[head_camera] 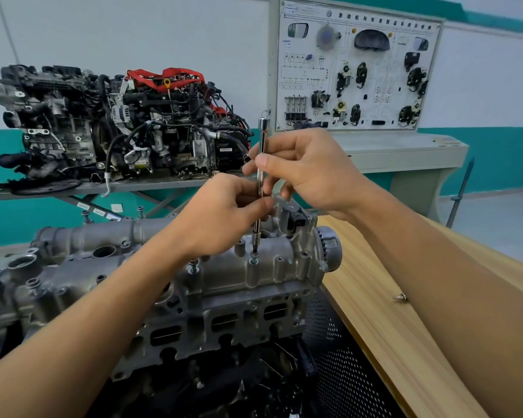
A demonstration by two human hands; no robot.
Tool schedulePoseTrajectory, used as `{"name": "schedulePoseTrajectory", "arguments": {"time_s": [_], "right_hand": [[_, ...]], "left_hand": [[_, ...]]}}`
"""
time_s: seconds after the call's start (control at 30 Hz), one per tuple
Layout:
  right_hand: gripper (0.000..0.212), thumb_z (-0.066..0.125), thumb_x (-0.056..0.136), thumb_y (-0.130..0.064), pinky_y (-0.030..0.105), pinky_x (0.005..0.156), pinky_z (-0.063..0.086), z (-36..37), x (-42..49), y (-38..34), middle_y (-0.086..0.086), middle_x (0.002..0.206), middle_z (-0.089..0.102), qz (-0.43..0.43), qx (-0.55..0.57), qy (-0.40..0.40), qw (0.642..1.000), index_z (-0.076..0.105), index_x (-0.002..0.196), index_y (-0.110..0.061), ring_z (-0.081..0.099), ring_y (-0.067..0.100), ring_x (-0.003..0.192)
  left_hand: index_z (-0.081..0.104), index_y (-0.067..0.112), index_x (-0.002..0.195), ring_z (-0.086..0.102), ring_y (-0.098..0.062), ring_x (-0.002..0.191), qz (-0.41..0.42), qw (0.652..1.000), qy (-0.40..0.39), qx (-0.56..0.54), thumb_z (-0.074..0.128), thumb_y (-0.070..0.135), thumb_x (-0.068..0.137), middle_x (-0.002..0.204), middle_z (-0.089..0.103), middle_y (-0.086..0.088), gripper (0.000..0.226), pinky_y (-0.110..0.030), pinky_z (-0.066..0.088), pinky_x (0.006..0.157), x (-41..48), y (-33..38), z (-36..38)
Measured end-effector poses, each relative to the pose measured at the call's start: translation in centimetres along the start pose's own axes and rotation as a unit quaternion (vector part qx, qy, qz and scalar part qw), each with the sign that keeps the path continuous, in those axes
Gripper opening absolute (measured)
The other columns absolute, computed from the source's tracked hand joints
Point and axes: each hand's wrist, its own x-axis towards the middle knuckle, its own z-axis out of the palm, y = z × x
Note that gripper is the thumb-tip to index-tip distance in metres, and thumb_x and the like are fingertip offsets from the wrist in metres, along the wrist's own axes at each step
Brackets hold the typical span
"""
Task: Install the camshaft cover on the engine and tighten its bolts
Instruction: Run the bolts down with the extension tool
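Pinched by the right hand (308,173) above and the left hand (224,215) below, an extension driver (262,137) is held upright, its tip seated on a bolt (253,260). Cross-threading could be caused by a tilted shaft. The camshaft cover (284,254) is seen lying on the engine (224,321), directly beneath both hands.

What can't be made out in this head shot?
- Head view: driver tip's seating on the bolt, too small.
- Head view: camshaft cover middle, hidden by left hand.
- Head view: small metal piece on the bench, too small to name.
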Motion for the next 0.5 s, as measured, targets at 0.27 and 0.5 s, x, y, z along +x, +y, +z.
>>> {"name": "schedulePoseTrajectory", "arguments": {"time_s": [0.27, 0.5], "right_hand": [[0.022, 0.081, 0.081, -0.022, 0.015, 0.045, 0.043, 0.6, 0.34, 0.45, 0.006, 0.058, 0.067, -0.011, -0.031, 0.072, 0.997, 0.064, 0.077, -0.01, 0.059, 0.011, 0.048], [0.009, 0.062, 0.096, -0.011, 0.019, 0.046, 0.044, -0.05, 0.45, -0.29, 0.003, 0.089, 0.078, 0.015, 0.021, -0.007, 1.0, 0.07, 0.097, -0.007, 0.063, 0.012, 0.058]], "left_hand": [[0.076, 0.013, 0.079, 0.072, -0.018, 0.058, 0.013, 0.99, 0.131, -0.045, 0.084, 0.033, 0.073, 0.066, 0.075, -0.002, 0.021, -0.034, 0.061, 0.059, -0.32, 0.07, -0.11], [0.077, 0.014, 0.092, 0.073, -0.031, 0.087, -0.008, 0.998, 0.036, -0.054, 0.067, 0.017, 0.094, 0.086, 0.078, -0.008, 0.011, -0.047, 0.059, 0.079, -0.15, 0.03, -0.75]]}}
